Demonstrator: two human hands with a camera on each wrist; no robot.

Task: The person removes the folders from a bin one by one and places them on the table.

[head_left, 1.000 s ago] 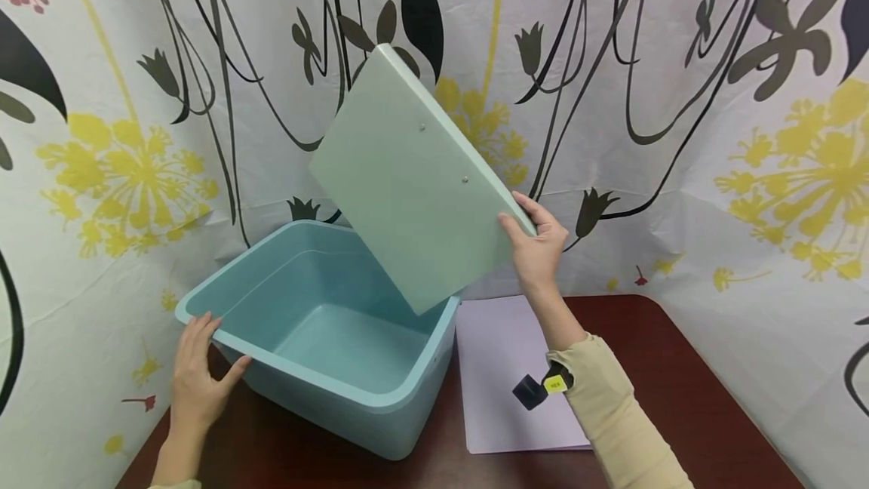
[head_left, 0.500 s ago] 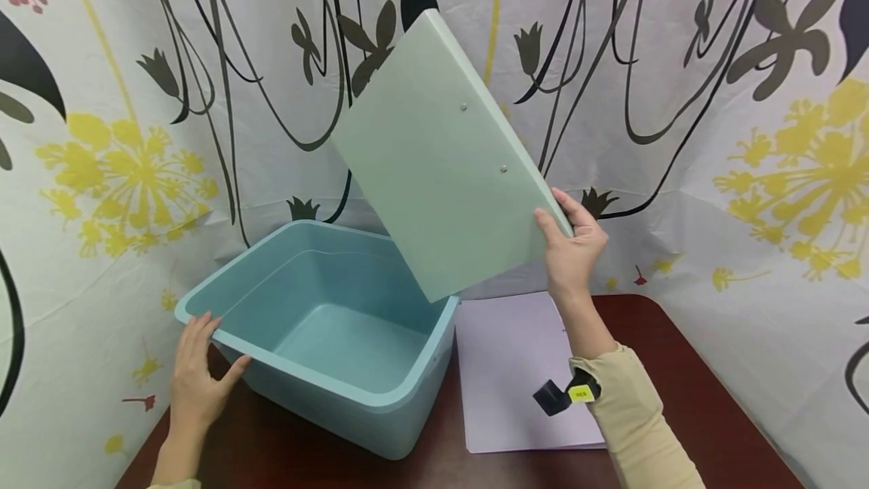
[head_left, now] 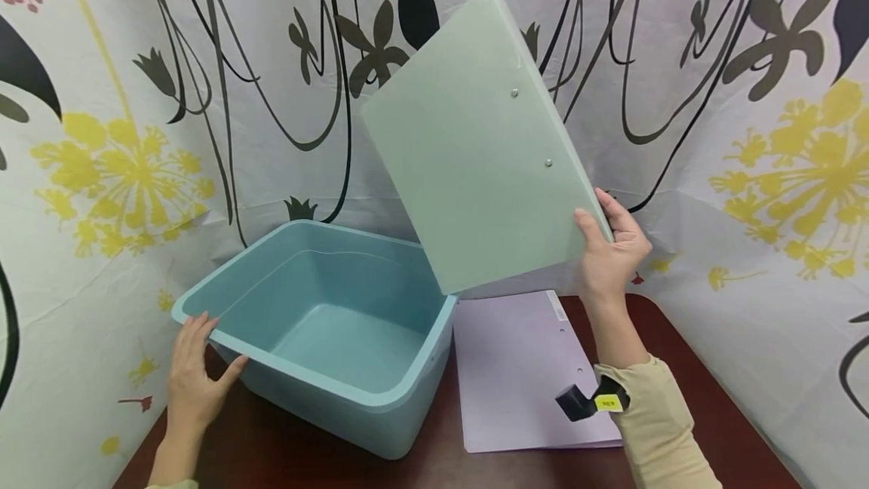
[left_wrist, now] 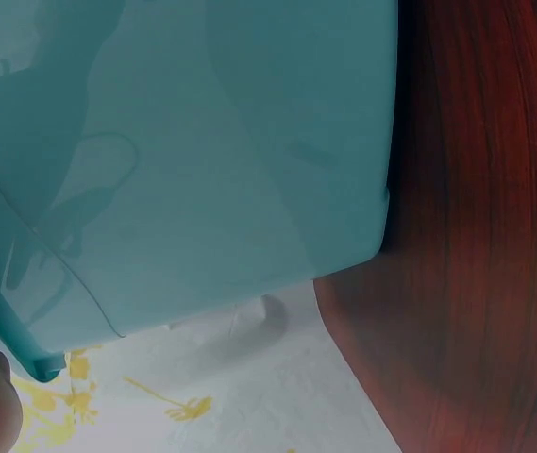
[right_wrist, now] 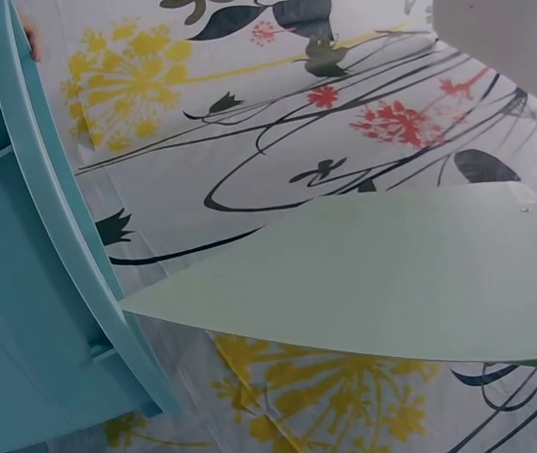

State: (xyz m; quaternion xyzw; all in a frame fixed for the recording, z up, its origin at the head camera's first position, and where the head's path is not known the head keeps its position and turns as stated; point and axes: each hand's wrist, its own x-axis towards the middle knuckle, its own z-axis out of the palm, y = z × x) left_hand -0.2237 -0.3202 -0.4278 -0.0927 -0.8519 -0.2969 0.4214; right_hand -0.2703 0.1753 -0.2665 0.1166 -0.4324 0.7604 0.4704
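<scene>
A pale green file folder (head_left: 475,149) with two metal rivets near its spine hangs tilted in the air over the right side of a blue plastic tub (head_left: 380,398). My right hand (head_left: 611,255) pinches it near its lower right corner, thumb on the near face. The folder's lower corner overlaps the tub's right rim in the head view. In the right wrist view, the folder (right_wrist: 372,283) points its corner toward that rim. My left hand (head_left: 193,376) rests against the tub's left front rim, its fingertips on the edge and thumb spread along the outside.
A purple folder (head_left: 516,368) lies on the dark red wooden table (head_left: 686,398), right of the tub, with another edge showing underneath. A flower-patterned sheet (head_left: 679,96) hangs behind and around the table. A black wrist camera (head_left: 577,402) sits at my right sleeve.
My right hand has carried the green folder up and to the right, so less of it overlaps the tub. More of the purple folder shows. The left hand has stayed at the rim.
</scene>
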